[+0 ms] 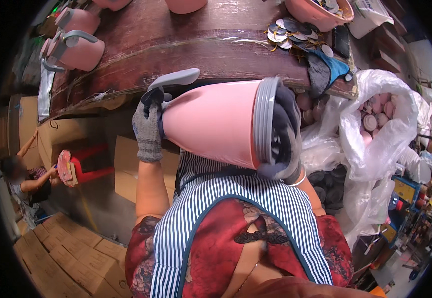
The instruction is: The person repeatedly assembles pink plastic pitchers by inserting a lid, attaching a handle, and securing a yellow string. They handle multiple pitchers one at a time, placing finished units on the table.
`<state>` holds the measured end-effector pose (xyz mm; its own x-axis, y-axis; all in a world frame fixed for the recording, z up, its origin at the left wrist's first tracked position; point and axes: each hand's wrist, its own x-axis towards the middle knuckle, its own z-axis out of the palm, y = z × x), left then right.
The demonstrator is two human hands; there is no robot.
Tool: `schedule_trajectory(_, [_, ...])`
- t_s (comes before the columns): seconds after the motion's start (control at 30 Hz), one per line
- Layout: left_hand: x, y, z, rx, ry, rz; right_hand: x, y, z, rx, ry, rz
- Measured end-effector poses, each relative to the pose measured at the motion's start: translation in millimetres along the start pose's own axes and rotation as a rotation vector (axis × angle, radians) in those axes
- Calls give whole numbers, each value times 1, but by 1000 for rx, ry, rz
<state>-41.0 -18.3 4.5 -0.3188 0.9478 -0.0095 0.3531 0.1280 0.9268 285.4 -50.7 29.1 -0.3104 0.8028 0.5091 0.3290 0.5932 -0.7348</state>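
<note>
A pink thermos jug point(211, 121) lies on its side in front of my apron, its grey handle point(176, 78) pointing up toward the table. My left hand point(148, 129), in a grey knit glove, closes round its narrow end by the handle's foot. At the wide end sits a ribbed grey ring point(264, 121). My right hand point(289, 141), in a dark grey glove, presses round that end. Its fingers partly hide the opening, and whether a small part is in them I cannot make out.
More pink jugs point(79, 52) stand on the dark red table point(176, 37). Round discs point(295, 34) lie beside a pink basin point(320, 17) and a blue-grey glove point(325, 69). A plastic bag point(350, 124) of pink parts stands right. Left are cartons point(67, 248), a red stool point(94, 164) and another person point(32, 184).
</note>
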Motion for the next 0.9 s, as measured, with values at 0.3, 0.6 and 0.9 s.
schedule_trajectory(0.3, [2,36,-3,239,300,565,8,-7,28,183,191,269])
schedule_trajectory(0.6, [-23,159,-69,1113,-356,1297,-7,67,76,1936,-98,1276])
schedule_trajectory(0.9, [246,47,-205,1512,-63,1422,-42,81,6,800,192,1029])
